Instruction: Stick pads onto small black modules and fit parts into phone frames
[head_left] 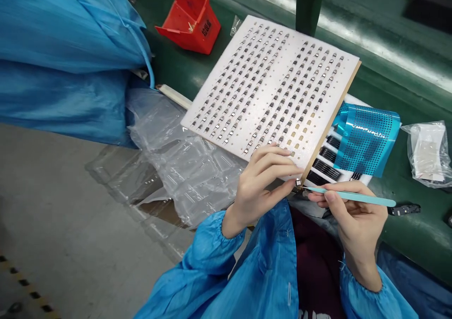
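My left hand point(263, 180) pinches a tiny metal part point(298, 182) between thumb and fingertips, just below the near corner of a white perforated board point(271, 81). Rows of small dark metal parts fill most of the board's holes; a few holes near my fingers stand bare. My right hand point(353, 215) grips teal tweezers point(349, 195) like a pen, their tip touching the tiny part. Both wrists wear blue sleeves.
A red plastic bin point(190, 21) sits at the far left of the green bench point(388, 41). A blue perforated film point(367, 137) and strips of parts lie under the board's right edge. A clear bag point(429, 153) lies right. Bubble wrap point(183, 163) hangs left, beside another person's blue coat point(67, 55).
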Tool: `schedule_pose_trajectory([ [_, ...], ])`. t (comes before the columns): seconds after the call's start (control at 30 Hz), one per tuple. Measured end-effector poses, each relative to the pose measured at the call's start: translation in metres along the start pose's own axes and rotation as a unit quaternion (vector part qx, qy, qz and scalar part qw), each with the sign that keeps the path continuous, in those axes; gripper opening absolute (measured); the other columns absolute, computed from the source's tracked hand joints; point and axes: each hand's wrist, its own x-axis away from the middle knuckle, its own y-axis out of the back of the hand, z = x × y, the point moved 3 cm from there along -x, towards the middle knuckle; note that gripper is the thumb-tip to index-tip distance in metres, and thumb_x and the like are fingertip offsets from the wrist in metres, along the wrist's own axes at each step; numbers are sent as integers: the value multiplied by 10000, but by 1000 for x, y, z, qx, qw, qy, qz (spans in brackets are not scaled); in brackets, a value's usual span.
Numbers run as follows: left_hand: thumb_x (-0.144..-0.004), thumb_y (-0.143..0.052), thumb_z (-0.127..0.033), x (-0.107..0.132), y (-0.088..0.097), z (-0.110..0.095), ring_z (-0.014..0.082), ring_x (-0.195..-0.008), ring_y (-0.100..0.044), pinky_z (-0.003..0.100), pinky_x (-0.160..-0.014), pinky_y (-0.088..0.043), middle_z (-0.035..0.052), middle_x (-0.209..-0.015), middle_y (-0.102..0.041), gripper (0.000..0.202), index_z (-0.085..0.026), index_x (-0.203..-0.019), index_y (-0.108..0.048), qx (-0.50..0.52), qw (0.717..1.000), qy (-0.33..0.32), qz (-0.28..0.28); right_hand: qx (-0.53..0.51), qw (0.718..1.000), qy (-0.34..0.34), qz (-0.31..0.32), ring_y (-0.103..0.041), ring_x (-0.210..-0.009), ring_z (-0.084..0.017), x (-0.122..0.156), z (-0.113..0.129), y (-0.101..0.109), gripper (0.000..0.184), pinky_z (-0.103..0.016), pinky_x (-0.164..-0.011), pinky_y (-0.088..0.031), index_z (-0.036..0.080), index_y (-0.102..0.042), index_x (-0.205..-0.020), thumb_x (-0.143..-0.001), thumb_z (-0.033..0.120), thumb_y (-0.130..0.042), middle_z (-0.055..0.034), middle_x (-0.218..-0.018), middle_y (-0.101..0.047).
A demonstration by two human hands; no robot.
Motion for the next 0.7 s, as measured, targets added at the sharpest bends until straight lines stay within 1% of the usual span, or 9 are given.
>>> schedule_pose_trajectory([
  [0.07, -978, -792, -103, 0, -1, -2, 224, -1161, -744, 502, -1152, -601, 3, -1034, -815, 225, -266, -1124, -735, 7, 1000, -6, -10, 8, 1000, 2, -9, -850, -698, -262, 2, 1, 2, 58, -302, -624, -743, 245, -835, -959, -950, 278, -882, -27, -785, -836],
  [0.17, -978, -772, -80, 0, -3, -4, 225, -1144, -741, 509, -1140, -600, -9, -978, -812, 196, -266, -1032, -740, 23, 1000, -8, -11, 29, 999, 14, -14, -848, -699, -264, 5, 1, 4, 75, -315, -617, -744, 237, -828, -954, -959, 296, -874, -31, -778, -830],
  [0.23, -977, -771, -86, 0, -3, -5, 229, -1114, -744, 485, -1060, -629, -5, -958, -814, 182, -266, -999, -753, 33, 999, 7, -21, 44, 998, 33, -14, -851, -716, -264, 8, 1, 6, 62, -323, -628, -747, 236, -827, -980, -968, 284, -864, -36, -811, -838],
  [0.33, -983, -790, -136, 1, -6, -7, 225, -1039, -749, 439, -930, -644, 3, -925, -815, 131, -264, -963, -770, 49, 997, 45, -44, 78, 993, 86, -15, -855, -745, -268, 12, 0, 6, 65, -340, -640, -749, 243, -833, -1027, -968, 225, -854, -43, -880, -850],
  [0.43, -990, -817, -199, 1, -12, -15, 216, -974, -749, 436, -909, -636, 9, -912, -816, 93, -254, -931, -769, 72, 993, 76, -59, 95, 983, 149, -50, -853, -748, -277, 14, -3, 3, 110, -374, -637, -747, 239, -838, -1034, -948, 173, -862, -49, -922, -851],
  [0.53, -989, -828, -204, 6, -13, -21, 204, -945, -740, 429, -908, -634, 6, -909, -814, 88, -254, -941, -775, 72, 992, 80, -66, 84, 977, 172, -94, -851, -751, -289, 15, -5, -1, 101, -402, -620, -735, 227, -832, -1018, -940, 175, -871, -48, -912, -841],
  [0.6, -991, -820, -181, 19, 0, -17, 203, -964, -742, 423, -902, -632, -5, -925, -821, 100, -277, -987, -792, 21, 994, 76, -70, 83, 975, 168, -120, -846, -748, -300, 16, -5, 1, 78, -434, -625, -731, 221, -824, -992, -937, 199, -873, -46, -891, -829],
  [0.67, -988, -811, -161, 42, 28, -3, 215, -991, -746, 434, -902, -626, -6, -968, -829, 152, -304, -1040, -809, -88, 988, 87, -89, 94, 972, 153, -149, -839, -752, -316, 17, -3, 9, 82, -471, -630, -726, 222, -817, -953, -915, 226, -890, -51, -888, -819],
  [0.7, -987, -803, -155, 57, 47, 7, 226, -997, -745, 448, -908, -619, 0, -993, -831, 172, -311, -1059, -816, -158, 977, 102, -104, 101, 970, 143, -168, -834, -756, -319, 17, -2, 16, 90, -483, -632, -724, 231, -815, -936, -903, 239, -898, -52, -893, -815],
])
